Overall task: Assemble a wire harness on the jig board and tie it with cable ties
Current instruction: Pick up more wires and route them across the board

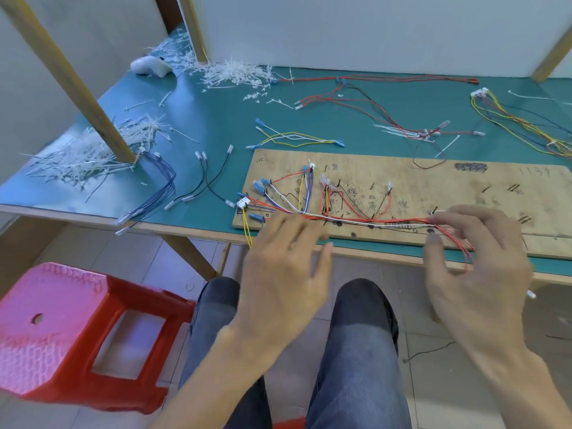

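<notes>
Wire harness (371,223) lies on the jig board (448,184), trunk bundled along the board's near edge, long axis left-right, straight across in front of the person. Branches fan up and away to pegs and connectors on the board's left half. The board sits on the green table (216,119), near edge close to the knees.

Left hand (284,261) is at the trunk's left end, right hand (476,261) at its right end, so both are about equally near and the trunk spans the gap between them.

Left hand: fingers fairly straight and spread, palm down, tips over the spot where the wires gather. It grips nothing; contact looks light, blurred.

Right hand: fingers (455,213) reach over the trunk end and the thumb (433,241) sits below it, with the red tails (461,249) running down through the hand and off the board edge. It brackets the bundle loosely; I cannot tell if it actually pinches.

Cable ties (235,72) are heaped at the far left of the table, well apart from both hands, and another heap (89,156) lies at the left. No tie in either hand; tying looks not yet begun, and the left hand has the shorter reach to them
</notes>
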A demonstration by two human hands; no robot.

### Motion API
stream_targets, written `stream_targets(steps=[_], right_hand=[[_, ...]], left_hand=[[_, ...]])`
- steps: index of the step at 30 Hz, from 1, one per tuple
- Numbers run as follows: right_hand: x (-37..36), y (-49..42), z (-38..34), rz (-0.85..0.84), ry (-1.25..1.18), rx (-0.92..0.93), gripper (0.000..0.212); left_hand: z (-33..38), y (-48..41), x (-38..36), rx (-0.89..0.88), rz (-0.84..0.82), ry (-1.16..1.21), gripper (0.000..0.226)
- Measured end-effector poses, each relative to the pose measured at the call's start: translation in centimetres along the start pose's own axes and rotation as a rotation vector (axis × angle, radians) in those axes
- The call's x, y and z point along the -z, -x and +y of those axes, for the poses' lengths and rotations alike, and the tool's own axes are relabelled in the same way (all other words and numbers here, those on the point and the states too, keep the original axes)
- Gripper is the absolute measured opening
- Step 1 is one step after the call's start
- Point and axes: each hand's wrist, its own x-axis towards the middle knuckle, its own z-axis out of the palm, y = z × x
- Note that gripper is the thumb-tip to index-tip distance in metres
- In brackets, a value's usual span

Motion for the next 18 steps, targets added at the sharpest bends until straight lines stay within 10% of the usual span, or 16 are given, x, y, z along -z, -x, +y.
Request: stream_targets(steps=[6,12,18], right_hand=[[-3.1,5.4,-6.9,-0.374,-0.355,-0.107,0.010],[-10.3,8.4,-8.5,-0.848,-0.344,-0.346,0.035],[-15.4,6.5,-8.7,-0.824,-0.501,-0.466,0.023]], left_hand=[[-8.6,4.9,3.1,0.728,-0.034,0.144,0.016],[-10.0,5.8,1.2,0.789,-0.144,0.388,0.016],[-9.7,5.4,0.4,0.765,-0.125,0.404,0.006]])
